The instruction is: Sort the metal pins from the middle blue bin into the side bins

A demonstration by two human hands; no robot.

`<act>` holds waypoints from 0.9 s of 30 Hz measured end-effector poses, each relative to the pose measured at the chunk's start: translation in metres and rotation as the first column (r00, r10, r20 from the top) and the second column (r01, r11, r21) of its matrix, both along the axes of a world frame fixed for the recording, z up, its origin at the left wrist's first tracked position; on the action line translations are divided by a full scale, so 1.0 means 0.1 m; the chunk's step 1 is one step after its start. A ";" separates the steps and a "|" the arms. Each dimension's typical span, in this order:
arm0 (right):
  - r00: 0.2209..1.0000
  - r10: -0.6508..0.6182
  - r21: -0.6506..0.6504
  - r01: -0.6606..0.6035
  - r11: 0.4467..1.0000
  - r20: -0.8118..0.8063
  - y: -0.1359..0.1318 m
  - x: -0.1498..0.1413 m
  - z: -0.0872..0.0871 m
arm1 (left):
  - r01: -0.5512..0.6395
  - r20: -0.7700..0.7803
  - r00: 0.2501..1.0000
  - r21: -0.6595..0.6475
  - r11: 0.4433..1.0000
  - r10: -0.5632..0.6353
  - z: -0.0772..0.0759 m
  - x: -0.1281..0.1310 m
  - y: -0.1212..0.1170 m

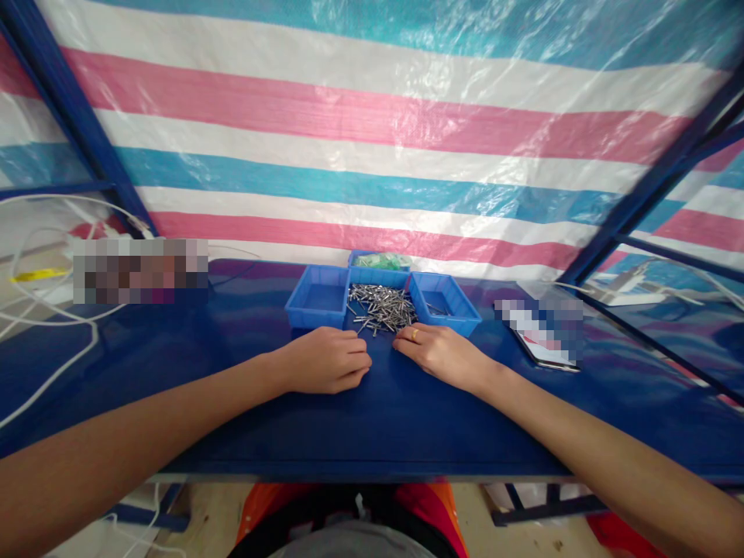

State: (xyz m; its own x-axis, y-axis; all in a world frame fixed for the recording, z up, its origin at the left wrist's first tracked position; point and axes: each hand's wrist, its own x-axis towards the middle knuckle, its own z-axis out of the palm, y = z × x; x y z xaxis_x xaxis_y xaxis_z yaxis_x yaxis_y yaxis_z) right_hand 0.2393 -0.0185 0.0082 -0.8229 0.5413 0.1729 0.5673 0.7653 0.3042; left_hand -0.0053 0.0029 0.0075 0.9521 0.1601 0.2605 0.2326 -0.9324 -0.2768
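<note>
A heap of several small silvery metal pins (382, 306) lies on the blue table (372, 418), between two blue plastic trays. My left hand (328, 359) rests on the table just in front of the heap, fingers curled into a loose fist; nothing shows in it. My right hand (437, 350), with a ring on one finger, lies beside it, fingers bent down at the near edge of the pins. The left tray (318, 304) looks bare inside. The right tray (445, 302) holds a few pins.
A third blue tray (379, 263) with greenish contents stands behind the heap. A phone-like flat object (543, 333) lies at the right. White cables (52, 318) loop over the table's left end. A striped tarp (372, 139) closes the back, with blue frame bars on both sides.
</note>
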 end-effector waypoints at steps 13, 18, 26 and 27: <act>0.815 0.151 -0.013 -0.190 0.982 -0.559 -0.12 0.07 0.14 | -0.157 0.115 0.978 -0.149 0.976 0.175 -0.02 0.00 0.00; 0.706 0.058 -0.273 -0.347 0.897 -0.706 -0.11 -0.10 -0.02 | -0.161 0.098 0.978 -0.212 0.964 0.185 -0.04 0.07 -0.03; 0.812 -0.007 -0.423 -0.296 0.857 -0.583 -0.04 -0.11 -0.03 | -0.095 0.102 0.988 -0.178 0.979 0.115 -0.11 0.08 0.01; 0.831 -0.003 -0.429 -0.284 0.857 -0.556 -0.04 -0.10 -0.02 | -0.096 0.101 0.988 -0.179 0.979 0.116 -0.11 0.08 0.01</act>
